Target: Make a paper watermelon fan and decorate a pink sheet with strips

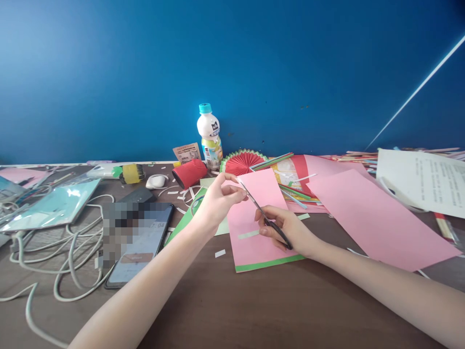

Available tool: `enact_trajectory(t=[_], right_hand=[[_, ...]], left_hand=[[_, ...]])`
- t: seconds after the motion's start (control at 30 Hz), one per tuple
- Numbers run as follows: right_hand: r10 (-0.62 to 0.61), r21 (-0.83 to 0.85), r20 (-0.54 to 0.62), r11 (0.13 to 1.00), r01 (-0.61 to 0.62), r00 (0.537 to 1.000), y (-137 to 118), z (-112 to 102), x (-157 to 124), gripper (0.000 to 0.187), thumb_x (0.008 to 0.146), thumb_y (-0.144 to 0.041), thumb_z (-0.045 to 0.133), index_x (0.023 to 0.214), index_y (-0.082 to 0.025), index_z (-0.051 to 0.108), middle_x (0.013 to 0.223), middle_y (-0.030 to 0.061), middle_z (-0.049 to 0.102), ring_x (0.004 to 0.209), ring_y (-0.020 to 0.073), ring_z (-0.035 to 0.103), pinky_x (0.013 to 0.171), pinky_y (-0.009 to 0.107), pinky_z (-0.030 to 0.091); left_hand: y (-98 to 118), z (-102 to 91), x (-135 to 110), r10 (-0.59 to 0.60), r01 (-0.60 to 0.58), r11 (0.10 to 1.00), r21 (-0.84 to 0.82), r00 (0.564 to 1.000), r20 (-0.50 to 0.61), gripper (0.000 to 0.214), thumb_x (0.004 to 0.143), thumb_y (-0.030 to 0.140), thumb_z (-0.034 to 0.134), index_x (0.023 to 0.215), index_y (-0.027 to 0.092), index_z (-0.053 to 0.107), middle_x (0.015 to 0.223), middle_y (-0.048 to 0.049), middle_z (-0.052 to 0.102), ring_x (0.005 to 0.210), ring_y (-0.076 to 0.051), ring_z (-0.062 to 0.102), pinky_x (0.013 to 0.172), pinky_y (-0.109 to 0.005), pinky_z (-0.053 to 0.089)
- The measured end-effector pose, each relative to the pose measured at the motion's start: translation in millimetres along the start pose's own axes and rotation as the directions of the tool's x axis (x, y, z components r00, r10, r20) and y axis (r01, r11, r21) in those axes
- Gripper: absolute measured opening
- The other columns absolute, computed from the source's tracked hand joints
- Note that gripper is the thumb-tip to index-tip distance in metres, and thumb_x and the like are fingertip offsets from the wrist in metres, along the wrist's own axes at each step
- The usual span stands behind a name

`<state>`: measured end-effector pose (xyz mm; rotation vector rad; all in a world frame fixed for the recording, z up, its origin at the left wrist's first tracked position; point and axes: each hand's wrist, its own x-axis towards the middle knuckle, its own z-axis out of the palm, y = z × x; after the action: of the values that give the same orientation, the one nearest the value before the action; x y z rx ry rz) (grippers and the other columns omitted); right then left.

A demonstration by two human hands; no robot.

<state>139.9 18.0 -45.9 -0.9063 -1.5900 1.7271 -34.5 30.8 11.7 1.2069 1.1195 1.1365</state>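
Observation:
My right hand (286, 230) is closed round the dark handles of a pair of scissors (263, 213), blades pointing up and left. My left hand (220, 196) pinches something small at the blade tips, perhaps a thin white paper strip; I cannot make it out. Both hands hover over a pink paper sheet (254, 228) with a green edge, lying on the brown table (232, 300).
A phone (140, 242) and tangled white cables (54, 252) lie to the left. Behind are a drink bottle (209, 135), a red cylinder (189, 173), a red paper fan (241, 162) and white earbuds case (156, 181). Larger pink sheets (370, 218) and printed paper (421, 179) lie on the right. Paper scraps are scattered about.

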Motion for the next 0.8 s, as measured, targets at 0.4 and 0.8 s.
enact_trajectory(t=[0.4,0.8], right_hand=[[0.011,-0.008,-0.012,1.000,-0.011,1.000,-0.3,0.0,0.4,0.026,0.073,-0.037,0.065,0.083,-0.020,0.048,0.065,-0.0085,0.043,0.029,-0.0015,0.030,0.030,0.017,0.022],[0.014,-0.013,-0.015,1.000,-0.014,1.000,0.1,0.5,0.4,0.027,0.073,-0.038,0.065,0.082,-0.021,0.047,0.064,-0.0089,0.043,0.029,-0.0016,0.029,0.029,0.017,0.020]], left_hand=[[0.3,1.2,-0.1,-0.018,0.018,1.000,-0.007,1.000,-0.011,0.026,0.067,0.015,0.064,0.084,0.020,0.045,0.068,0.0031,0.061,0.070,-0.012,0.059,0.077,-0.031,0.042],[-2.1,0.2,1.3,-0.016,0.015,1.000,-0.026,1.000,-0.003,0.026,0.067,0.014,0.064,0.083,0.021,0.045,0.066,0.0040,0.061,0.069,-0.011,0.059,0.077,-0.031,0.041]])
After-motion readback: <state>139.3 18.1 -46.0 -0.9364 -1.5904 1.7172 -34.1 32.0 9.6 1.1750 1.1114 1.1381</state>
